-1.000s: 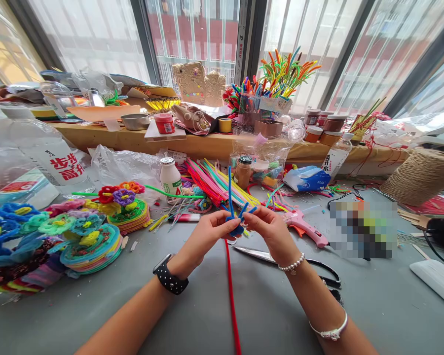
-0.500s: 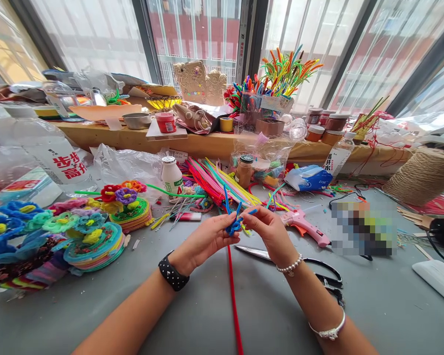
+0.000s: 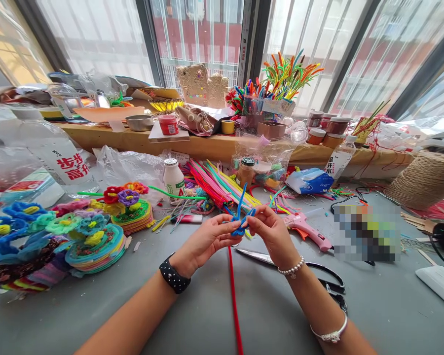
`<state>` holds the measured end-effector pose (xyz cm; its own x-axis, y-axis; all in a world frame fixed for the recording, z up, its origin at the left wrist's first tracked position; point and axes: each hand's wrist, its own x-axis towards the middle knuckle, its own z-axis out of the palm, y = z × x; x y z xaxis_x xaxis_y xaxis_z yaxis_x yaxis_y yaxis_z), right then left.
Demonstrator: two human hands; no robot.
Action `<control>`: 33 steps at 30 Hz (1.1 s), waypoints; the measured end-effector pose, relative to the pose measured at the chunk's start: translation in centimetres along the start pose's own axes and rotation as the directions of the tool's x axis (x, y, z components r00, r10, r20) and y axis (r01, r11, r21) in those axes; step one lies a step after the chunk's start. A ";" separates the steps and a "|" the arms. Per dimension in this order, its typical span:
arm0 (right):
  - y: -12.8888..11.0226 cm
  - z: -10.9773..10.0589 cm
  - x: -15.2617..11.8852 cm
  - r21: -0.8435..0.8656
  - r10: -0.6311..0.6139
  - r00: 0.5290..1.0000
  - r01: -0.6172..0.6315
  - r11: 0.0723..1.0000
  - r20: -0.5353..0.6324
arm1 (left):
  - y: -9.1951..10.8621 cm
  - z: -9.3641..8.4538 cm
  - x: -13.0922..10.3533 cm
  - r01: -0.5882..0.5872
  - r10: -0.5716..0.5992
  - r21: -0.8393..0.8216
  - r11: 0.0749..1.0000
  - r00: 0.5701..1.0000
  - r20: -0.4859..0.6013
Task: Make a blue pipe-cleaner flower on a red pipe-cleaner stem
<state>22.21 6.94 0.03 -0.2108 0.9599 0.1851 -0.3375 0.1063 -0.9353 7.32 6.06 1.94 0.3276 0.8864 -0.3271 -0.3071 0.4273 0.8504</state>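
Between both hands is a blue pipe cleaner (image 3: 241, 209), bent into small loops with one end sticking up. My left hand (image 3: 210, 240) pinches its lower part between thumb and fingers. On the other side, my right hand (image 3: 268, 227) grips a blue loop with thumb and forefinger. A long red pipe cleaner (image 3: 233, 296) runs down from beneath the left fingers to the front edge of the view; whether it is held or lies on the table cannot be told. Scissors with black handles (image 3: 259, 255) lie partly behind my right wrist.
Pipe-cleaner flowers (image 3: 91, 224) on round felt-like stacks stand at left. Behind the hands lies a bundle of coloured pipe cleaners (image 3: 210, 182), near a white bottle (image 3: 173, 178) and a brown jar (image 3: 245, 172). A pink glue gun (image 3: 309, 230) and twine spool (image 3: 424, 175) are at right.
My right hand has shifted slightly, and the blue loop at its fingertips now stands more upright. The blue end above my left hand shows longer. The whole view has moved a little.
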 end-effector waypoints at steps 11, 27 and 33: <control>-0.6 -0.5 -0.2 -0.685 -0.271 0.945 0.320 0.654 0.183 | -0.6 -0.6 0.5 -0.119 0.127 0.108 0.987 0.989 -0.069; -0.6 -0.7 -0.3 -0.798 -0.333 0.737 0.596 -0.090 0.588 | -0.5 -0.5 0.4 -0.135 0.141 0.107 0.985 0.988 -0.054; -1.2 -0.4 -0.4 -0.811 -0.407 0.841 0.495 0.311 0.357 | -0.4 -0.5 0.4 -0.161 0.163 0.038 0.986 0.983 -0.080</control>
<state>23.10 6.54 0.92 -0.3671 0.6709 0.6443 0.5346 0.7190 -0.4441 7.10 6.32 1.28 0.2002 0.9557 -0.2159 -0.3213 0.2722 0.9070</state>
